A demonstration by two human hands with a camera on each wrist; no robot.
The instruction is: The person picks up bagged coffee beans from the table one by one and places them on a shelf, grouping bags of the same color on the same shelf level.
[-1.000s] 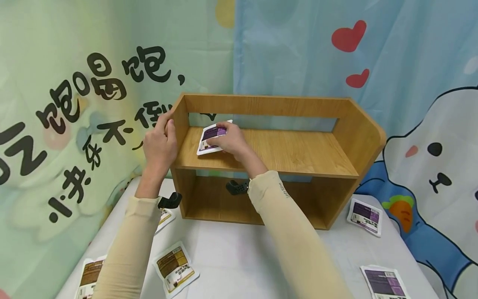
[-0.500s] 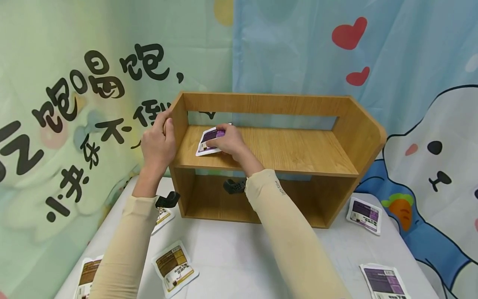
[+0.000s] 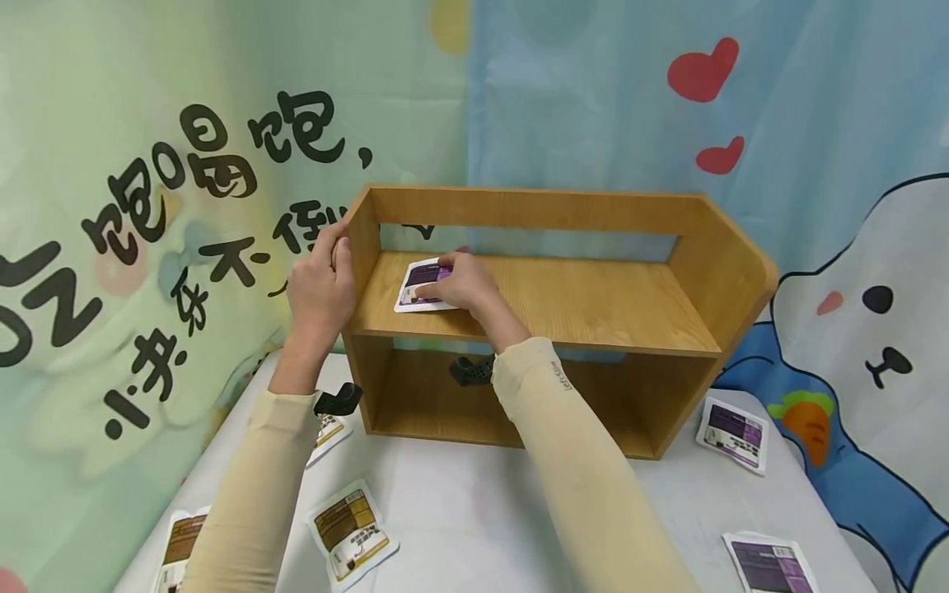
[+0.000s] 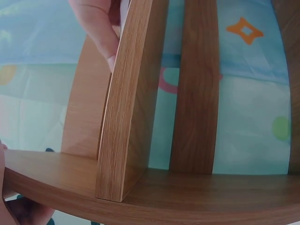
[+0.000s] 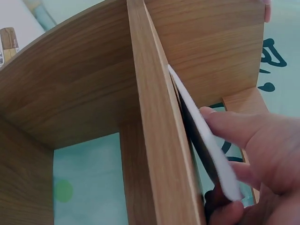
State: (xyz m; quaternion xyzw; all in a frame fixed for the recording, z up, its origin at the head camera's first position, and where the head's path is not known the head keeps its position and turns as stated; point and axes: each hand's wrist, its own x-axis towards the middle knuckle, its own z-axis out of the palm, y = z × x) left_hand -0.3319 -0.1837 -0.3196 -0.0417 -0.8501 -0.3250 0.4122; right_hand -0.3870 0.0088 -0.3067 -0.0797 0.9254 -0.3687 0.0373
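R hand (image 3: 469,287) pinches purple pouch (image 3: 417,287), upper shelf's (image 3: 586,305) L end, not released yet; L hand (image 3: 320,288) grips side panel (image 3: 363,255); other pouches (image 3: 352,534) prob. left, twd table's (image 3: 474,511) L/R edges.

On the curtain (image 3: 245,66), upper left, stand large black Chinese characters (image 3: 234,260), among them 不; a comma ends the top row and a big N sits near the left edge. Lettering (image 3: 561,375) on the right sleeve (image 3: 586,461) is too small to read surely, like print on the held packet (image 3: 423,282), centre, brown packet (image 3: 352,535), lower left, and purple packet (image 3: 734,435), right.
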